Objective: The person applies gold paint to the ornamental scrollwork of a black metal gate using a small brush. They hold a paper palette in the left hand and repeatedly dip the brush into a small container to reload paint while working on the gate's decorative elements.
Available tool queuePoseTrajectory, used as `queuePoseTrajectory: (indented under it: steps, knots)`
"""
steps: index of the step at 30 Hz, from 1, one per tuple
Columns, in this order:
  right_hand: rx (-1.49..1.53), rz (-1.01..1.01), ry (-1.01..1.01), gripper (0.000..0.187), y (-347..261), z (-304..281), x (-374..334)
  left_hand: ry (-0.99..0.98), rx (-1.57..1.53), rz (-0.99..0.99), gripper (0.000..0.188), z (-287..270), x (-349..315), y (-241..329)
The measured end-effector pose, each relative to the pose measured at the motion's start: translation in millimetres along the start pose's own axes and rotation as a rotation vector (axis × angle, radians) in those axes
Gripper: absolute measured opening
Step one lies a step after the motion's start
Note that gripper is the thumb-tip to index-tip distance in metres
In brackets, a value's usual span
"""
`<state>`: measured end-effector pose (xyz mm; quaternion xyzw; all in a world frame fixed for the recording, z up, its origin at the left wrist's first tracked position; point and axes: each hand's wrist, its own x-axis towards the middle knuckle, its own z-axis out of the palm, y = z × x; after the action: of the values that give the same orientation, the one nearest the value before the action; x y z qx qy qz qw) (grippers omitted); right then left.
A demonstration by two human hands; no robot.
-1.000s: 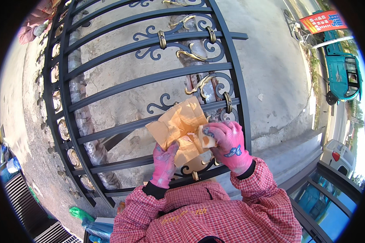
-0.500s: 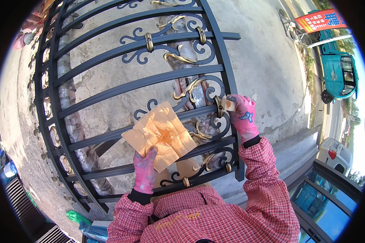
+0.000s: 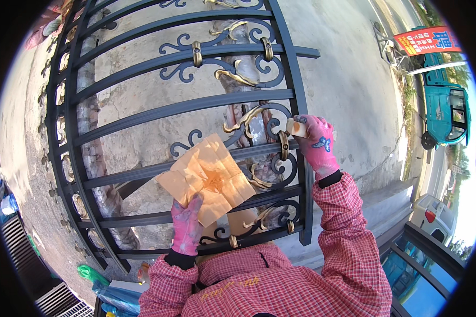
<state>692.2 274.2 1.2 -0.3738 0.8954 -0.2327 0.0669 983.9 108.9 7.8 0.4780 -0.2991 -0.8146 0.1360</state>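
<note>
My left hand [image 3: 187,226], in a pink glove, grips the near-left edge of a creased square of brown paper [image 3: 209,174], its thumb on top. A wet-looking orange-brown stain marks the paper's middle. Between the fingers and thumb of my pink-gloved right hand [image 3: 319,147] is a small pale sponge-like block [image 3: 296,128] with a brown smear. The block sits at the far end of a gold-coloured collar [image 3: 284,147] on a bar of the dark metal railing [image 3: 185,108]; whether they touch I cannot tell. Dark scrolls with gold-tinted leaves [image 3: 248,119] curl beside the collar.
The railing lies over supports wrapped in clear film [image 3: 92,132], above concrete ground [image 3: 344,63]. Brown cardboard [image 3: 241,221] shows beneath its near end. A green bag [image 3: 91,273] and a floor grate [image 3: 24,248] are at lower left. A teal vehicle [image 3: 445,113] and red banner [image 3: 426,40] stand at right.
My right hand has shifted the block from the collar's right side toward its far end. The paper stays in my left hand, nearly unmoved. The whole view has shifted slightly.
</note>
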Motion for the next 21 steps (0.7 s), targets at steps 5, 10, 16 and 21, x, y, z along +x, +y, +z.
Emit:
queuePoseTrajectory:
  steps: [5,10,16,21]
  knots:
    - [-0.127,-0.144,-0.065,0.038,-2.8,-4.5,6.1,0.023,-0.036,0.050,0.041,0.6,-8.2,-10.7]
    - [0.289,0.067,0.136,0.035,-2.9,-26.1,8.3,0.053,-0.088,0.105,0.043,-12.8,-22.6,-28.1]
    - [0.555,0.328,0.084,0.038,-0.4,-55.8,-45.1,0.093,-0.144,0.168,0.045,-25.2,-57.3,-35.9]
    - [0.823,0.395,0.060,0.043,10.3,-68.3,-99.9,0.158,-0.214,0.289,0.047,-58.5,-101.9,-61.0]
